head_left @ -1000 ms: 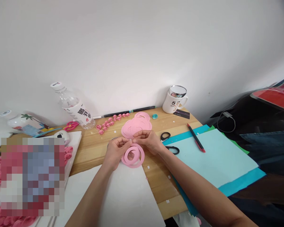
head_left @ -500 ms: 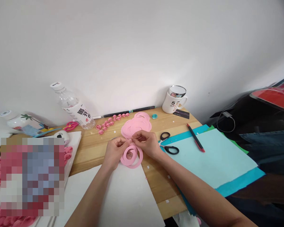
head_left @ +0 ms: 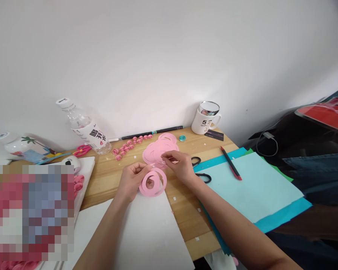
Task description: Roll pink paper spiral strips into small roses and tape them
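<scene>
Since the earlier frame, the right hand (head_left: 178,165) has drawn away from the left hand (head_left: 131,180) and now stands over the near edge of the pile of flat pink paper circles (head_left: 154,152). The two hands no longer meet. The pink paper spiral (head_left: 160,187), cut as loose rings, has also sunk a little and hangs just in front of the pile, above the edge of the white foam board (head_left: 152,225).

The left hand is mostly closed. Its thumb and forefinger pinch the top of the pink paper spiral, and the other fingers curl behind the rings. The right hand is half closed, with thumb and forefinger tips drawn close together just above the pile. Whether they grip a piece of paper cannot be seen.

To the right of the pile lie the black-handled scissors (head_left: 204,177), partly hidden by the right wrist, and further right a red pen (head_left: 230,163).
</scene>
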Available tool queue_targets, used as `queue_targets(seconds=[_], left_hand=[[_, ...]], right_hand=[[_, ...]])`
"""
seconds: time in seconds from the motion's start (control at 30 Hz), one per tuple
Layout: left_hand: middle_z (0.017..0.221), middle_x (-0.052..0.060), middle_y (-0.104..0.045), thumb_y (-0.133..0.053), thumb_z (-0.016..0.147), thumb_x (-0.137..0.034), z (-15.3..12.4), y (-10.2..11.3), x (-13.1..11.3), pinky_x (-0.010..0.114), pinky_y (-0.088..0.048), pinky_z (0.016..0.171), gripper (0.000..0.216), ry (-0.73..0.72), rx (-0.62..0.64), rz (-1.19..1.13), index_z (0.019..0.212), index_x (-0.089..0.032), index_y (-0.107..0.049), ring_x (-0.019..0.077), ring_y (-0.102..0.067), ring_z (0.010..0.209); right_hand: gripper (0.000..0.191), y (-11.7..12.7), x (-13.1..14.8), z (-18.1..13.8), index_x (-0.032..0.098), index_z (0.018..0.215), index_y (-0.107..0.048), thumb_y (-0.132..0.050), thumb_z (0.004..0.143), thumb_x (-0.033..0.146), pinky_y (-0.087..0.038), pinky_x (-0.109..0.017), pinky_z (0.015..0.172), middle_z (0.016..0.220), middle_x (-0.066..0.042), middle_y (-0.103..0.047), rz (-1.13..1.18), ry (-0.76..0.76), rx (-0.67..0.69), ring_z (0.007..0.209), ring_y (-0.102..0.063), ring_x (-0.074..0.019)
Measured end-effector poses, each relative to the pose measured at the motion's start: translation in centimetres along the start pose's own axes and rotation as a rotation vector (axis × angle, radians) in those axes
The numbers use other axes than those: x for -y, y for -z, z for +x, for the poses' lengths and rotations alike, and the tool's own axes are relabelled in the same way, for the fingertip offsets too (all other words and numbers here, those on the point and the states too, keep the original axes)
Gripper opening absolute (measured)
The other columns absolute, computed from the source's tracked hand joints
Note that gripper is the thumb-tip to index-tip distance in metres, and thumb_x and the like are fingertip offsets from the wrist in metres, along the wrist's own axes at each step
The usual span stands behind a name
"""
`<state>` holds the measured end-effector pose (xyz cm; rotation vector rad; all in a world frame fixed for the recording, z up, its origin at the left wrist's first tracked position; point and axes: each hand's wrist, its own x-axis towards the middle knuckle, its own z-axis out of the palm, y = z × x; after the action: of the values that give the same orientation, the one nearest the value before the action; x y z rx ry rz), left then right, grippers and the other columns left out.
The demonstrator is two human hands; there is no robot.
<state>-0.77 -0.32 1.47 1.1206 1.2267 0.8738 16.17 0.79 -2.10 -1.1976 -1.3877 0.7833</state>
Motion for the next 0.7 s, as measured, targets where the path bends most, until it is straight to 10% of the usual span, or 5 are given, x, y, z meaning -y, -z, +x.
queue_targets(seconds=[0.7], left_hand=[[0.06,0.001,-0.065,-0.072,0.059,-0.038,-0.16,-0.35,-0.39,0.02,-0.041,0.043,0.027,0.026,0.052,-0.056,0.067,-0.014,-0.063,0.0099,-0.055,0.047]], right_hand=[[0.021,-0.14,0.73,0.0,0.017,0.073,-0.071,-0.076,0.057,0.03,-0.048,-0.026,0.066,0.074,-0.002,-0.07,0.66,-0.466,0.38,0.067,-0.061,-0.0128]])
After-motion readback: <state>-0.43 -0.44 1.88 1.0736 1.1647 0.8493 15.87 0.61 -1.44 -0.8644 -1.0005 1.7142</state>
